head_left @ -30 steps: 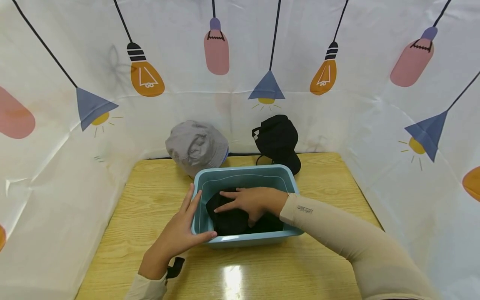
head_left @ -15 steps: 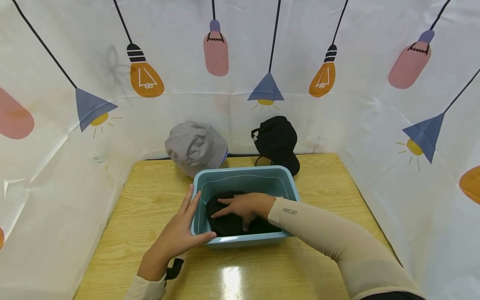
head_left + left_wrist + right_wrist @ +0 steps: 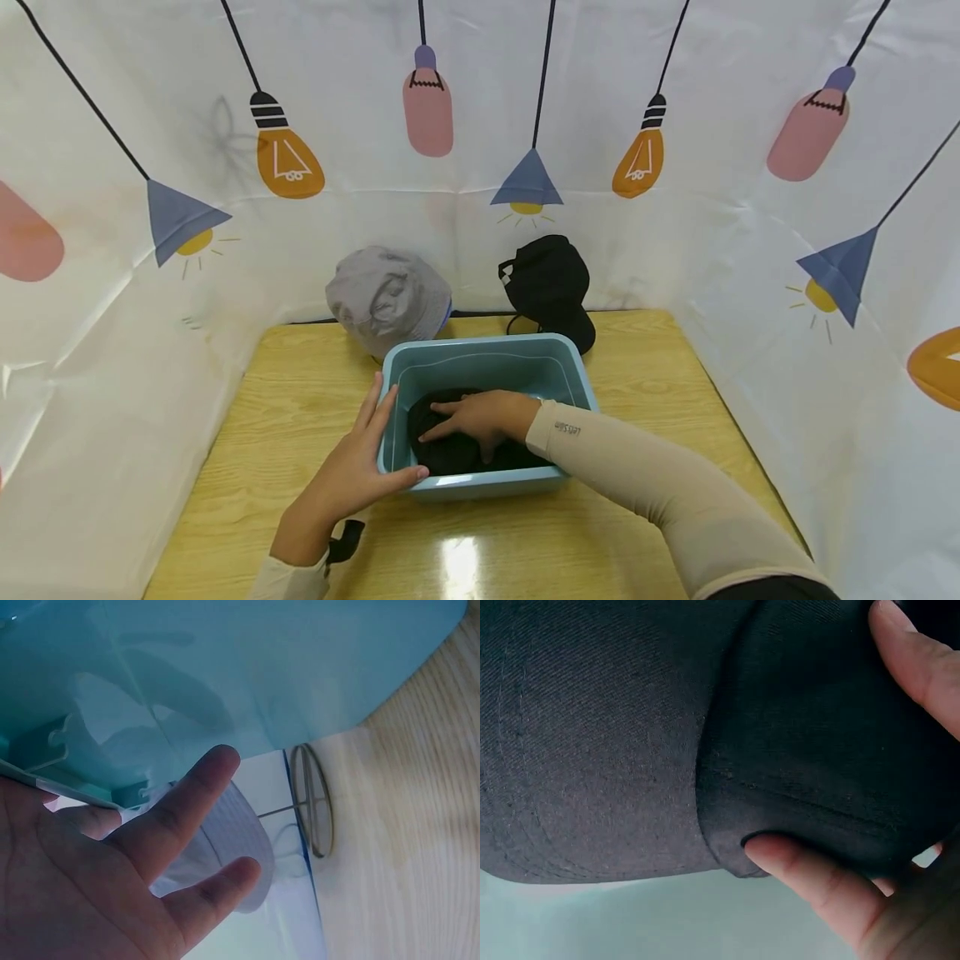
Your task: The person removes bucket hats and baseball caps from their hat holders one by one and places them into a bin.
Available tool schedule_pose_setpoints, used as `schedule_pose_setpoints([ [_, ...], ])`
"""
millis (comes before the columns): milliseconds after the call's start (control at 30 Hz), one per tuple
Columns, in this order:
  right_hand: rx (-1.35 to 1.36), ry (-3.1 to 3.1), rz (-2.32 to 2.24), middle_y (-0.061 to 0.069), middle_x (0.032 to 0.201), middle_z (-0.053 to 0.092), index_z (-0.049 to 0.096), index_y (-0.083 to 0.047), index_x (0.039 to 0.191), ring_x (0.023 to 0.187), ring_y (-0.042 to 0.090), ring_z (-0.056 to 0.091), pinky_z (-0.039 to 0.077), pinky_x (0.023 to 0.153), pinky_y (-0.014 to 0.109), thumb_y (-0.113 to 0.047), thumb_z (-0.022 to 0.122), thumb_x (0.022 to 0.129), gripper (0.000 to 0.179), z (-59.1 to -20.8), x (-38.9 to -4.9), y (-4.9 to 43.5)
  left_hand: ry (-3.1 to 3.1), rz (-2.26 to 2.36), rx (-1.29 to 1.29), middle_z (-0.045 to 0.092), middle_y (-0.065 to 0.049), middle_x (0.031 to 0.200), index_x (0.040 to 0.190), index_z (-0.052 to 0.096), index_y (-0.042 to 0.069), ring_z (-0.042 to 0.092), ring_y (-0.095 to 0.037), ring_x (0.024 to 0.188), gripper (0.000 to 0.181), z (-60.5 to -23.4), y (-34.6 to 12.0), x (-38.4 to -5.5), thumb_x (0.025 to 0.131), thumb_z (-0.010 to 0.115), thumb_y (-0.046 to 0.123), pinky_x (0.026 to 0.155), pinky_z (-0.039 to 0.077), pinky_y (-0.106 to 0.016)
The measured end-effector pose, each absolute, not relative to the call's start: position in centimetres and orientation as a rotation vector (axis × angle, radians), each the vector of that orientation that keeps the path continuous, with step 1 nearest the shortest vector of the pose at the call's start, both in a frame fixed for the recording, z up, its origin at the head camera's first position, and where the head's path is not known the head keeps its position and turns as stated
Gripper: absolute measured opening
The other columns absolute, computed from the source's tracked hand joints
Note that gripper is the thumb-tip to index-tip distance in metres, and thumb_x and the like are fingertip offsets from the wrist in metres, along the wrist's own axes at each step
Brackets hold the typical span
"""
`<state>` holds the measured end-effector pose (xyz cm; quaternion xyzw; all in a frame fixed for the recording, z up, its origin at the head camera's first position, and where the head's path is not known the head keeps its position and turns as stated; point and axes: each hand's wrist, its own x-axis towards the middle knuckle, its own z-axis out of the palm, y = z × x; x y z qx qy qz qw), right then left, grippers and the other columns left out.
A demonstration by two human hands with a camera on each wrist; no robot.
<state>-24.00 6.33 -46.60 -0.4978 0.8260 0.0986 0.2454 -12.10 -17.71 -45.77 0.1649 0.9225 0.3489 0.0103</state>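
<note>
A pale blue plastic bin (image 3: 491, 483) stands on the table in the head view. My left hand (image 3: 351, 471) rests at its near left corner, thumb on the front rim and straight fingers along the left side. In the left wrist view those fingers (image 3: 176, 814) reach past the bin's wall. Inside the bin lies a black cap (image 3: 442, 457). My right hand (image 3: 486, 418) presses on it with spread fingers. Close up in the right wrist view, the cap's stitched brim (image 3: 607, 765) extends to the left, and fingertips touch its crown (image 3: 817, 757).
Behind the bin, a grey bucket hat (image 3: 390, 296) sits at the left and another black cap (image 3: 546, 283) at the right. A wire stand (image 3: 321, 802) shows under the bucket hat in the left wrist view. A white printed curtain (image 3: 465, 92) surrounds the wooden table (image 3: 637, 367).
My right hand has moved slightly lower and left within the bin, staying on the black cap. The left hand keeps its place at the corner. The whole view has shifted a little.
</note>
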Motion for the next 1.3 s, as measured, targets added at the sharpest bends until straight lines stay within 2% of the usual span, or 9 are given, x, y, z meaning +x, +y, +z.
schedule_pose_setpoints([
  [200,-1.361,2.245,0.27,-0.002,0.175,0.011,0.017,-0.064,0.156,0.148,0.03,0.044,0.038,0.121,0.049,-0.033,0.094,0.076,0.115,-46.6,-24.2,6.3,2.88,1.073,0.511,-0.012,0.004,0.175,0.167,0.004,0.037,0.05,-0.046,0.14,0.116,-45.6,-17.6,-12.3,0.082,0.077,0.067,0.094,0.053,-0.064],
  [467,-1.311,2.242,0.253,-0.004,0.175,0.01,0.017,-0.065,0.156,0.15,0.036,0.04,0.038,0.12,0.051,-0.032,0.094,0.076,0.115,-46.8,-24.0,6.3,2.861,1.085,0.506,-0.011,0.006,0.175,0.167,0.005,0.038,0.048,-0.046,0.141,0.117,-45.9,-17.6,-12.2,0.08,0.079,0.067,0.095,0.053,-0.064],
  [700,-1.325,2.244,0.216,-0.004,0.175,0.013,0.021,-0.065,0.155,0.15,0.033,0.04,0.04,0.119,0.05,-0.031,0.095,0.075,0.114,-46.7,-24.1,6.4,2.854,1.119,0.538,-0.01,0.004,0.175,0.167,0.005,0.036,0.041,-0.048,0.146,0.118,-45.6,-17.7,-12.3,0.081,0.081,0.062,0.097,0.051,-0.066],
  [933,-1.272,2.213,0.173,-0.005,0.174,0.017,0.024,-0.065,0.154,0.154,0.031,0.034,0.036,0.121,0.054,-0.03,0.096,0.074,0.113,-45.2,-24.7,6.3,2.874,1.107,0.538,-0.01,0.005,0.175,0.167,0.005,0.036,0.045,-0.047,0.143,0.118,-45.5,-17.9,-12.6,0.081,0.081,0.062,0.094,0.053,-0.064],
  [1233,-1.237,2.194,0.129,-0.002,0.173,0.021,0.033,-0.06,0.154,0.155,0.025,0.032,0.034,0.122,0.051,-0.051,0.089,0.077,0.095,-43.4,-24.3,6.5,2.871,1.108,0.516,-0.009,0.005,0.175,0.168,0.008,0.034,0.045,-0.047,0.143,0.119,-45.7,-17.8,-12.4,0.079,0.082,0.063,0.094,0.053,-0.064],
  [1300,-1.241,2.197,0.118,-0.002,0.173,0.022,0.036,-0.059,0.153,0.155,0.024,0.032,0.034,0.123,0.05,-0.052,0.088,0.079,0.091,-43.0,-24.2,6.6,2.873,1.105,0.514,-0.009,0.005,0.175,0.168,0.007,0.034,0.046,-0.047,0.143,0.119,-45.7,-17.7,-12.4,0.079,0.082,0.062,0.094,0.053,-0.064],
])
